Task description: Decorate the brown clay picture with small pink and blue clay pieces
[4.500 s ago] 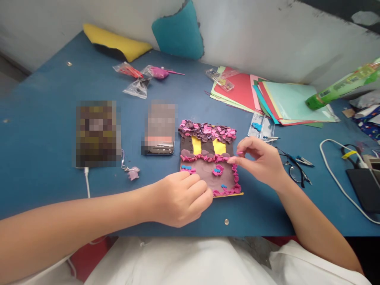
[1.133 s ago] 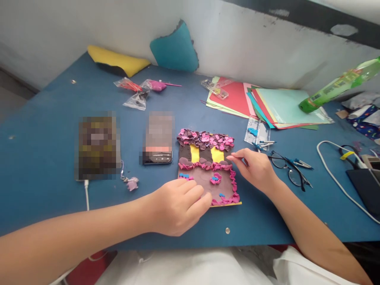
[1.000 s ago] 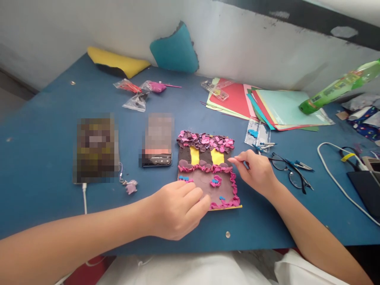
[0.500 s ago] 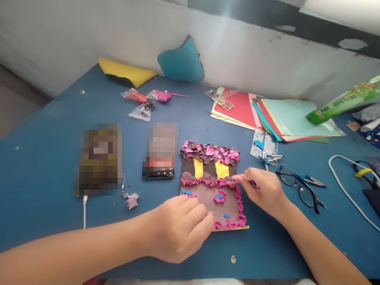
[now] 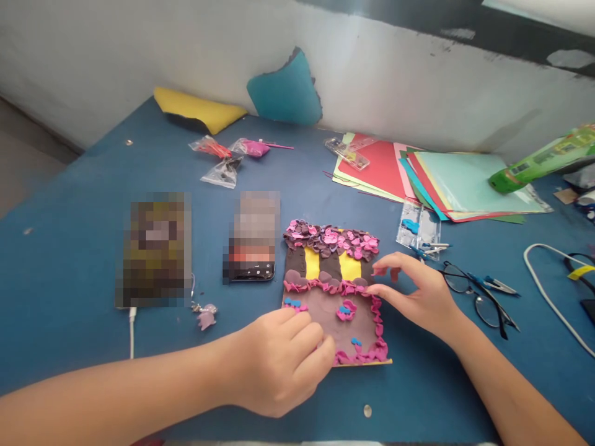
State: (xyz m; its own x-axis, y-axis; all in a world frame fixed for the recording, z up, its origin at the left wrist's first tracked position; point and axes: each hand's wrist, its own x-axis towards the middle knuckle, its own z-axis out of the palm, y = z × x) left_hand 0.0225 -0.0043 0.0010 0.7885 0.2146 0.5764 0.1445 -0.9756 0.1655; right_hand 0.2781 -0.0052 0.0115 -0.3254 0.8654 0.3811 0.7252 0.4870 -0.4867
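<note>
From here I see the left hand [image 5: 283, 362] and right hand [image 5: 421, 297], both bare, with forearms [image 5: 139, 378] uncovered too. Below, I catch whitish clothing [image 5: 279, 443].

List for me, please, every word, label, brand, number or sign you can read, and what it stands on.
No text can be read.
Green bottle: label print too blurred.
Phone: screen pixelated; white marks along its lower edge too small.
Tablet-like device: pixelated.
Yellow cable tag: no legible marks.
Clay panel: no lettering shows.

The right hand [image 5: 418, 294] has unpinched — thumb [image 5: 387, 293] and forefinger [image 5: 395, 261] now spread apart by the clay panel [image 5: 320, 303].
</note>
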